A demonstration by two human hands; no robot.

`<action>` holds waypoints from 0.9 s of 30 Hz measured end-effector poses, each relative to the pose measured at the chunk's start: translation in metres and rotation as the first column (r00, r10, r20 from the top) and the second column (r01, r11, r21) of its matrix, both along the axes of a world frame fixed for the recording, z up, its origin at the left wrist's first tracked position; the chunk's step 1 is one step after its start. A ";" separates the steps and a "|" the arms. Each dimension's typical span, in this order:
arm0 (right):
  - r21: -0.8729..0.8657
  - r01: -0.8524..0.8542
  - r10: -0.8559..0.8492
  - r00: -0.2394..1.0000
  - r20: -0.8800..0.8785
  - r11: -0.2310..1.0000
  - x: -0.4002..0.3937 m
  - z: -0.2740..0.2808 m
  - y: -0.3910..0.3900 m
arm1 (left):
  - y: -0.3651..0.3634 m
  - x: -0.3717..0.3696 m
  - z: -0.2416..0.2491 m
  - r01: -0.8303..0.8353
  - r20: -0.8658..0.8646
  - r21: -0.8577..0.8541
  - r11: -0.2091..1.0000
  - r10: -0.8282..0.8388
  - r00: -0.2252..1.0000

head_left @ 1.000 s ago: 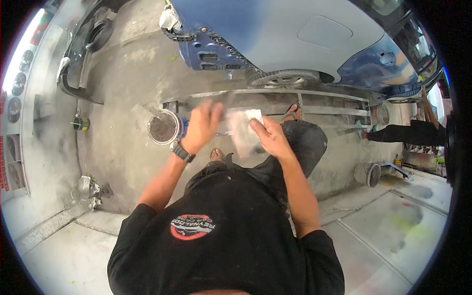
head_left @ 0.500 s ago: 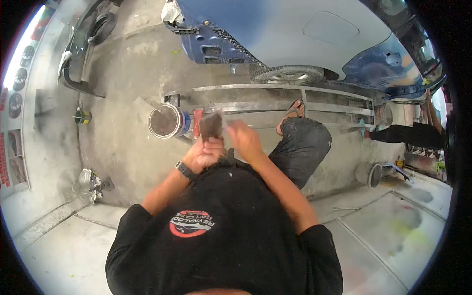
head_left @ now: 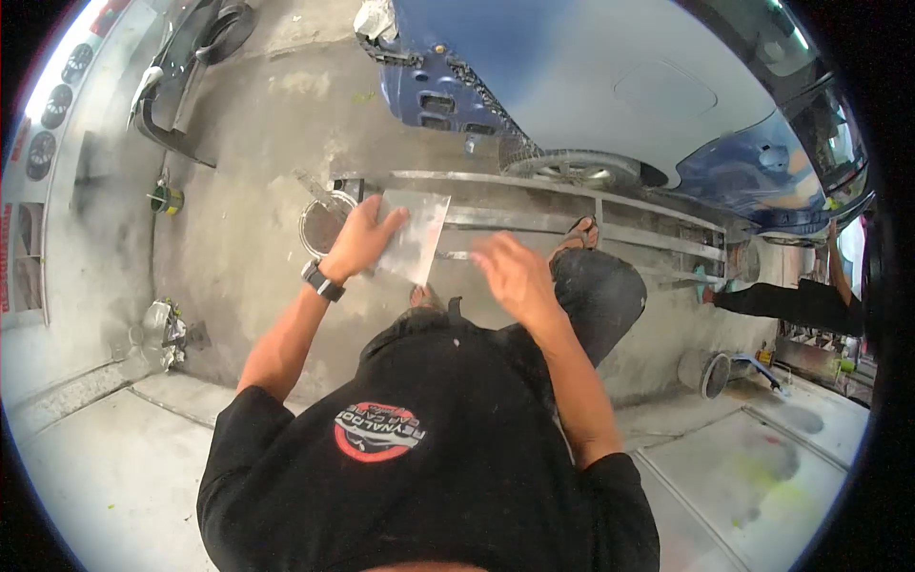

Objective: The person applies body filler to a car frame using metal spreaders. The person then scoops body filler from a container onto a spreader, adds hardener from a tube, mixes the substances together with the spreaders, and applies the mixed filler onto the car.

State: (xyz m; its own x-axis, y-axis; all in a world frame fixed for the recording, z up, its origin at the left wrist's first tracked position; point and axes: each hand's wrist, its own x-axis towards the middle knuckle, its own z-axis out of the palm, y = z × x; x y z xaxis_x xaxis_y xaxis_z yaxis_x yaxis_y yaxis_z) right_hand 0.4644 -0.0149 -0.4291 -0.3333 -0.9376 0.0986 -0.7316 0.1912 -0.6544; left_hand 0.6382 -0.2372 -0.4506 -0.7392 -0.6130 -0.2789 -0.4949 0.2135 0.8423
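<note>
My left hand (head_left: 360, 236), with a watch on its wrist, grips a thin, pale grey rectangular sheet (head_left: 416, 234) by its left side, thumb on the face turned up to me. Whether it is paper or plastic, I cannot make out. Just right of the sheet and apart from it is my right hand (head_left: 519, 276), its fingers bent and smeared by motion. Partly behind my left hand, a bucket (head_left: 307, 234) stands on the floor with a flat stick (head_left: 319, 191) across its rim.
A metal frame (head_left: 553, 219) lies along the floor beside a blue-grey car body (head_left: 581, 86) and its wheel (head_left: 577, 170). A small green can (head_left: 170, 199) stands left. At right are another person's leg (head_left: 772, 289) and a round container (head_left: 705, 374).
The sheet has turned from its dark brown side to a pale grey one. My left hand has moved up and left; my right hand has shifted right. The view has tilted slightly.
</note>
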 end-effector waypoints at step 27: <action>-0.310 0.320 -0.317 0.946 0.062 0.895 0.030 0.005 -0.037 | 0.079 -0.080 0.000 0.232 -0.565 0.776 0.586 0.483 0.669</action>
